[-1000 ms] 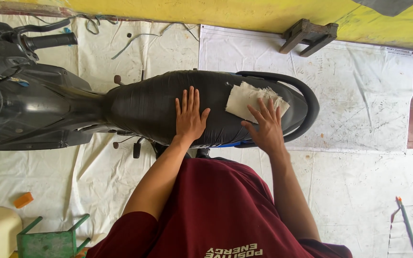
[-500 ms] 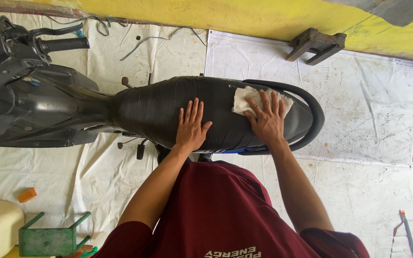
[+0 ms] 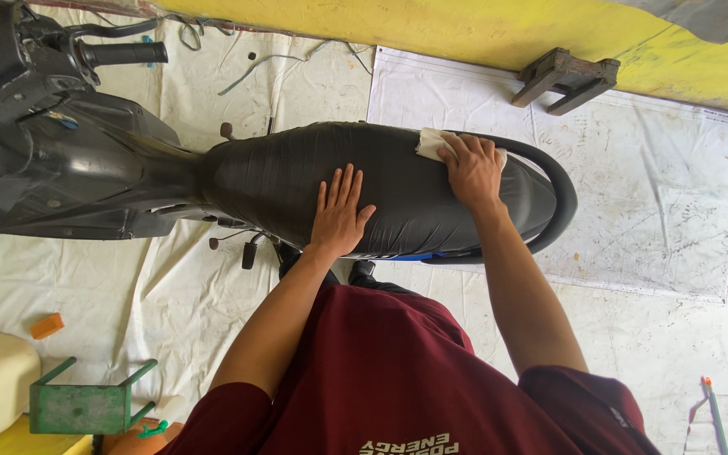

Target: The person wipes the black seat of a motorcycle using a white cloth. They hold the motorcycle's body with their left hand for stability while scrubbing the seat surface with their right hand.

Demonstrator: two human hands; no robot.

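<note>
1. Two bare hands lay on the long black vinyl motorcycle seat (image 3: 398, 190), which stretched across the middle of the head view on a black scooter-style motorcycle (image 3: 69, 143) parked over white sheeting (image 3: 659, 211).
2. We saw the left hand (image 3: 339, 215) resting flat on the near half of the seat, fingers spread wide and pointing away from the body, holding nothing.
3. We saw the right hand (image 3: 472, 168) pressed palm-down on a crumpled white cloth (image 3: 433, 143) at the far edge of the seat toward the tail; the fingers were loosely curved over it, and only a corner of the cloth showed beyond the fingertips.
4. We could not tell whether the cloth was gripped or merely pinned under the palm.
5. We noted a black curved grab rail (image 3: 562, 198) looping round the seat's tail, just beside the right wrist.
6. We also saw a small dark wooden stool (image 3: 566, 80) lying well apart near the yellow wall (image 3: 465, 29).
7. We noted a green metal stand (image 3: 86, 404) and a small orange block (image 3: 46, 325) on the ground at lower left, with the person's maroon shirt (image 3: 398, 379) filling the bottom of the view.
</note>
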